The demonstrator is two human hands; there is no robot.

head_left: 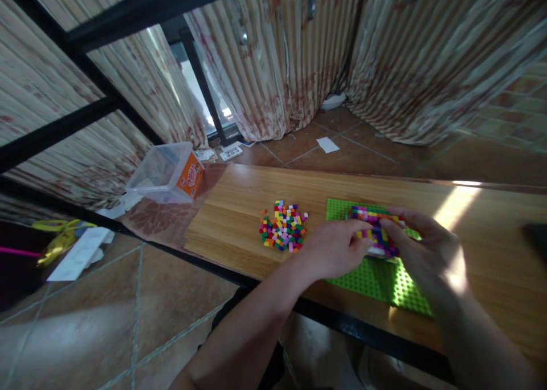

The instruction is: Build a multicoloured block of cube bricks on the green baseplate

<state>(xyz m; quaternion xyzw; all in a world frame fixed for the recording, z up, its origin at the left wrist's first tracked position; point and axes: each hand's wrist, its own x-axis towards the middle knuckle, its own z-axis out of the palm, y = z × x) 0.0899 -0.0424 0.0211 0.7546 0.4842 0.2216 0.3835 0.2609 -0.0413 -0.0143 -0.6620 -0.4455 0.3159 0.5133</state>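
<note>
A multicoloured block of building bricks [378,237] stands over the green studded baseplate [359,280] on the wooden table. At its left side my left hand [339,246] grips the block, thumb and fingers closed against it. My right hand [431,253] wraps round the block's right side, its fingers along the far edge. Parts of the block are hidden by both hands. Whether the block is fixed to the baseplate or held just above it, I cannot tell. Left of my left hand lies a loose pile of small coloured bricks [282,227].
The wooden table [231,207] has a dark front edge. A clear plastic bin [164,173] with an orange label is on the tiled floor beyond its left end. Striped curtains [273,65] hang behind. A dark object [537,237] lies at the right edge.
</note>
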